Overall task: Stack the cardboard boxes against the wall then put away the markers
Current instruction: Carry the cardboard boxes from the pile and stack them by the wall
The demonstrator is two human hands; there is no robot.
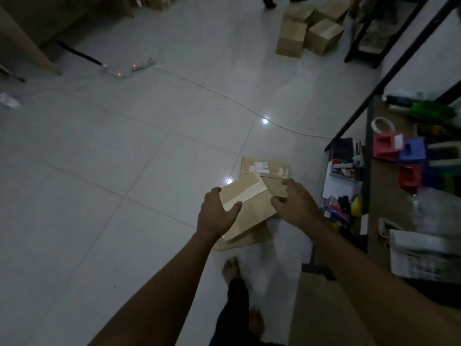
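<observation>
Two bare hands are closing on a taped cardboard box (249, 208) low in the frame, at about five o'clock from the centre of the tiled floor (124, 158). The left hand (217, 214) is gripping the box's left edge, thumb lying across the pale tape strip on top and fingers curling over the far corner. The right hand (296, 206) is sitting at three o'clock of the box, fingers spread and bent over its right corner; whether they are pressing on the cardboard or just hovering over it cannot be told through the blur. The box is lying tilted between the two hands, overlapping a second box (268, 169) at its twelve o'clock and another flat box (249, 239) beneath it at six o'clock. More cardboard boxes (309, 33) are sitting well apart at one o'clock, near a black shelf frame (369, 46). Red and blue plastic blocks (399, 151) are crowding a shelf (374, 196) at three o'clock. A bare foot (230, 268) is standing on the floor just below the boxes.
</observation>
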